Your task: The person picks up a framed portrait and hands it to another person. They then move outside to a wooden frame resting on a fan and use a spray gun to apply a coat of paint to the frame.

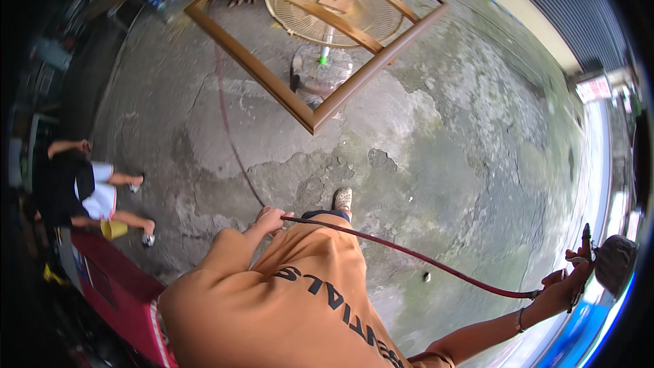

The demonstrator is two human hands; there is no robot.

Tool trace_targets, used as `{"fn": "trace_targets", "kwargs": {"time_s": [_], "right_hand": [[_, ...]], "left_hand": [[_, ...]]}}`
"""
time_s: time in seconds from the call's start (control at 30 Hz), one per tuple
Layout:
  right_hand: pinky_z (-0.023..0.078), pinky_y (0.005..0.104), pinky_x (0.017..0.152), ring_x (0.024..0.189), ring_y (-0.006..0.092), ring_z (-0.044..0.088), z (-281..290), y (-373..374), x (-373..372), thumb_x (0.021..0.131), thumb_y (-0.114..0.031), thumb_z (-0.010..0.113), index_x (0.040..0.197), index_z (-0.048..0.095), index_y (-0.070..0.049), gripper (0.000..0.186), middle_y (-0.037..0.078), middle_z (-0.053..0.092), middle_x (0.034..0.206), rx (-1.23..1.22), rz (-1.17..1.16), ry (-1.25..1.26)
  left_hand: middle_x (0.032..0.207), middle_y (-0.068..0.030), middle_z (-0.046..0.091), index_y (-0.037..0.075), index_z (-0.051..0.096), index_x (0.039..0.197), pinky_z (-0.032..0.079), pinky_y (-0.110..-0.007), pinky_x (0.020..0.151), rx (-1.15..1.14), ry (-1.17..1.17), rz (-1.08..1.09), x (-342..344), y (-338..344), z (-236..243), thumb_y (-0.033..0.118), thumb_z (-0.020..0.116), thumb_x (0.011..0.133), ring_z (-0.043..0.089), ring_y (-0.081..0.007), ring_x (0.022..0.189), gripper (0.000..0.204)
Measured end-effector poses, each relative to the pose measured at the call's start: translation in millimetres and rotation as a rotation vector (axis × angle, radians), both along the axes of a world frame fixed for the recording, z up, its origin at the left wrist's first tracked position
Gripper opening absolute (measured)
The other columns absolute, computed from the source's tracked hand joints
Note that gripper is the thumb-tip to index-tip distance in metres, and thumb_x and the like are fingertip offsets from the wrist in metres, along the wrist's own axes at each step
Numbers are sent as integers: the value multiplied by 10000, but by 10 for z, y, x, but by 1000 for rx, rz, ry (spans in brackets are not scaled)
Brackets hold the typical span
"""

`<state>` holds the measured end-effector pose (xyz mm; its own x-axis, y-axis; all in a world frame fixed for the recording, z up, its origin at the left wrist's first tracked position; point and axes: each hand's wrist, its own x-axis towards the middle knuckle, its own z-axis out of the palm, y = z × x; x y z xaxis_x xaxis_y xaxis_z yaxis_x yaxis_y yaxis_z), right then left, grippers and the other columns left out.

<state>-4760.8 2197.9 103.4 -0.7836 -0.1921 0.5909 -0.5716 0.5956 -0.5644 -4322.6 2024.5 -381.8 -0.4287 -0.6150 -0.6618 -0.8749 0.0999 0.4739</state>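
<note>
Left hand (271,219), frame centre, is gripping a thin dark-red rubber hose (409,253); right hand (569,285), lower right, is clutching what is probably a spray gun (599,262). Hose looks limp, light; best held near its coupling.

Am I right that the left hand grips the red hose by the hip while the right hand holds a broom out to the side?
Not quite: in the head view the right hand holds a spray gun, not a broom. The left hand does grip the red hose.

A dark red hose (409,253) crosses mottled grey-green concrete floor (443,163) near a brown wooden frame (320,105).
</note>
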Motion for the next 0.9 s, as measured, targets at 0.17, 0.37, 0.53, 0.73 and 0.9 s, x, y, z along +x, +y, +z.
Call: {"fn": "trace_targets", "kwargs": {"time_s": [0.17,0.37,0.53,0.73,0.9], "right_hand": [[255,192,337,371,65,433,177,-880,-762,962,-461,389,961,580,-85,422,10,643,1000,162,261,-15],[224,181,356,373,30,394,381,-1947,-1896,988,-434,375,877,582,-94,414,6,649,982,141,784,-28],[199,189,336,371,-6,323,464,-3311,-2285,1001,-407,396,1183,592,-67,433,25,668,957,134,1308,56],[223,172,336,358,-1,328,638,-4449,-1634,1008,-363,391,1250,553,-36,438,22,651,876,135,1838,2],[237,179,361,382,-3,330,717,-4965,-1044,1001,-350,423,1239,590,-49,419,5,652,854,102,2077,61]], "left_hand": [[726,-212,628,65,681,690,429,-441,843,-135,143,115,-717,460,-192,487,494,906,599,-396,813,509],[640,-156,592,47,575,569,420,-427,751,-400,338,272,-1572,738,-85,384,577,881,577,-352,727,459],[632,-142,595,28,582,574,438,-411,737,-723,413,573,-2373,645,541,296,621,859,580,-331,701,394],[593,-152,547,14,555,556,427,-425,688,-851,351,948,-3263,703,741,291,633,859,552,-346,669,418],[592,-161,535,12,555,548,421,-440,655,-828,337,1178,-3946,560,862,333,649,846,530,-366,647,448]]}}
